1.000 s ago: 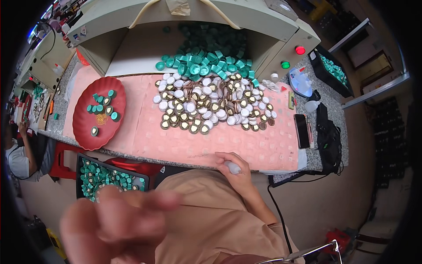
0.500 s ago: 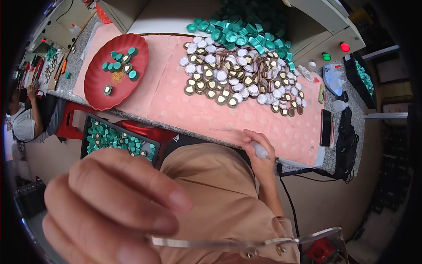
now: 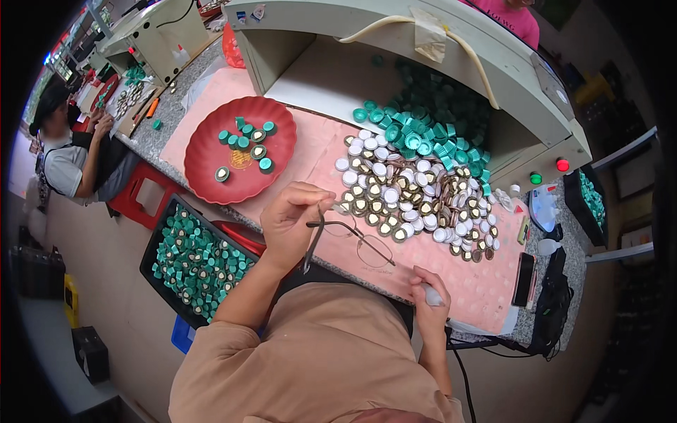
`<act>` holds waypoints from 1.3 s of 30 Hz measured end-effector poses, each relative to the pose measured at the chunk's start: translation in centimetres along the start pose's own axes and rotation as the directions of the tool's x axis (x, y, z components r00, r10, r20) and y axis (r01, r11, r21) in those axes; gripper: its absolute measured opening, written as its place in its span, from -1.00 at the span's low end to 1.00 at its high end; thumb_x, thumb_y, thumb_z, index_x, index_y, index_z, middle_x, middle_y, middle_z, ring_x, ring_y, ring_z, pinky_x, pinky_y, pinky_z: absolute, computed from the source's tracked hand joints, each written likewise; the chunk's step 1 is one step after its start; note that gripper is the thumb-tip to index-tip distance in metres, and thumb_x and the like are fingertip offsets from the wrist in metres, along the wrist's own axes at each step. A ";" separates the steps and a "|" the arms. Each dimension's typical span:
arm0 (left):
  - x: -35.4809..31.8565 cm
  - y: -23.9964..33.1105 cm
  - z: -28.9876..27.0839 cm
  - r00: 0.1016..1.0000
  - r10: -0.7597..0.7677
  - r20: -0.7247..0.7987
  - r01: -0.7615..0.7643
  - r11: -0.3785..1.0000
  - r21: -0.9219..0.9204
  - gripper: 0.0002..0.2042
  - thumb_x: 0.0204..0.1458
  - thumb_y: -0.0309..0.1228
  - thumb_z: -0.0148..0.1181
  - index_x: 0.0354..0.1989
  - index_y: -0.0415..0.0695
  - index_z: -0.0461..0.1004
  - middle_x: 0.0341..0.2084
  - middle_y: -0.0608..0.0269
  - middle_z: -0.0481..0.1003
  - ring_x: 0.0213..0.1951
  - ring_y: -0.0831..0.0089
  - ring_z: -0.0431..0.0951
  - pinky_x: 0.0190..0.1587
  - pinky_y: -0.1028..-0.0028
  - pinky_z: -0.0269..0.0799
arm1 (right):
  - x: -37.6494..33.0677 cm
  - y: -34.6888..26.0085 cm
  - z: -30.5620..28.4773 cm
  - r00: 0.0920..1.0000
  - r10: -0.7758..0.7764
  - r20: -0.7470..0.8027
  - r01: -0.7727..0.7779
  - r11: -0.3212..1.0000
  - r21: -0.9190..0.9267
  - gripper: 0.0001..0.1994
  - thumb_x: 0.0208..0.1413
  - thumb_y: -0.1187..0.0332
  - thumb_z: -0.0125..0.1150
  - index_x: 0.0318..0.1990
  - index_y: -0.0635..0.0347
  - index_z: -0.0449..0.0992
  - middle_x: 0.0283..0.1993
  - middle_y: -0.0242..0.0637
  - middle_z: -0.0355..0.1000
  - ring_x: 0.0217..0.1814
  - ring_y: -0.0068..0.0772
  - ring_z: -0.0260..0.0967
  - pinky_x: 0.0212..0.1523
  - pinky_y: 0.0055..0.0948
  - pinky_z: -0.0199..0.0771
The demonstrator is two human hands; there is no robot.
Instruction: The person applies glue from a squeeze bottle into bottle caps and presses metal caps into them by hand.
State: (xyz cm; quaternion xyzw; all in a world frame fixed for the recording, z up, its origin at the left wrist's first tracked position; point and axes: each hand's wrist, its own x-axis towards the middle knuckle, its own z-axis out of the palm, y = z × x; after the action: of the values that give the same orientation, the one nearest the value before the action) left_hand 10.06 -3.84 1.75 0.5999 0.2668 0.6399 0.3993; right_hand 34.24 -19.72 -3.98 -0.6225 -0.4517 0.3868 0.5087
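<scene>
My left hand pinches a pair of thin-framed eyeglasses by one temple, holding them over the near edge of the pink mat. My right hand rests at the table's front edge, closed around a small white piece. Just beyond the glasses lies a heap of white and gold-lined caps. Behind that is a pile of green caps. A red plate to the left holds several green caps.
A black tray of green caps sits below the table at my left knee. A beige machine housing with red and green buttons stands behind. A black phone lies at right. Another person works at far left.
My left hand, close to the camera with the eyeglasses before, has gone down to the table's edge. The view has tilted back over the table. My right hand stayed at the front edge.
</scene>
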 end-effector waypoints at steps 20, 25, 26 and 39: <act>1.9 -0.2 -5.8 0.813 -0.583 0.003 0.147 0.199 -0.969 -0.91 0.17 -0.37 0.08 -0.21 -0.08 0.42 -0.33 0.40 0.42 -0.35 0.57 0.35 -0.22 0.56 0.37 | 0.2 0.8 0.5 0.998 0.035 -0.049 -0.035 0.999 0.012 -0.72 0.06 0.52 0.09 -0.05 0.34 0.48 -0.25 -0.34 0.38 -0.26 -0.56 0.30 -0.24 -0.61 0.37; 2.2 0.3 -5.9 0.817 -0.559 -0.140 0.093 0.368 -0.925 -0.93 0.17 -0.37 0.09 -0.23 -0.03 0.43 -0.32 0.39 0.44 -0.35 0.57 0.36 -0.21 0.52 0.36 | 0.1 0.5 0.8 0.998 0.030 -0.050 -0.028 0.999 0.043 -0.72 0.11 0.45 0.14 -0.02 0.32 0.46 -0.27 -0.38 0.36 -0.32 -0.63 0.29 -0.33 -0.66 0.38; 2.2 0.3 -5.9 0.816 -0.553 -0.171 0.087 0.409 -0.908 -0.95 0.17 -0.38 0.09 -0.24 -0.02 0.43 -0.32 0.39 0.44 -0.35 0.57 0.37 -0.21 0.50 0.36 | 0.1 0.5 0.9 0.998 0.032 -0.048 -0.030 0.998 0.051 -0.72 0.12 0.44 0.15 -0.02 0.33 0.46 -0.26 -0.38 0.36 -0.31 -0.63 0.29 -0.32 -0.66 0.38; 1.0 0.6 -3.3 0.810 -0.575 -0.116 0.144 0.387 -0.911 -0.93 0.16 -0.32 0.11 -0.25 0.03 0.43 -0.31 0.44 0.43 -0.35 0.56 0.34 -0.26 0.45 0.32 | 4.8 -7.9 9.2 0.722 -0.586 0.367 0.673 0.719 -0.176 -0.81 -0.09 0.42 0.33 -0.30 0.22 0.51 -0.13 -0.18 0.47 -0.12 -0.12 0.38 -0.07 -0.28 0.35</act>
State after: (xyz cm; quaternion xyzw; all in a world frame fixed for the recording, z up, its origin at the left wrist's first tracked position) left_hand 6.74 -2.90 2.34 0.0849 0.1096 0.6888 0.7115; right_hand 25.66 -11.90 1.97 -0.4355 -0.7589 0.2013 0.4404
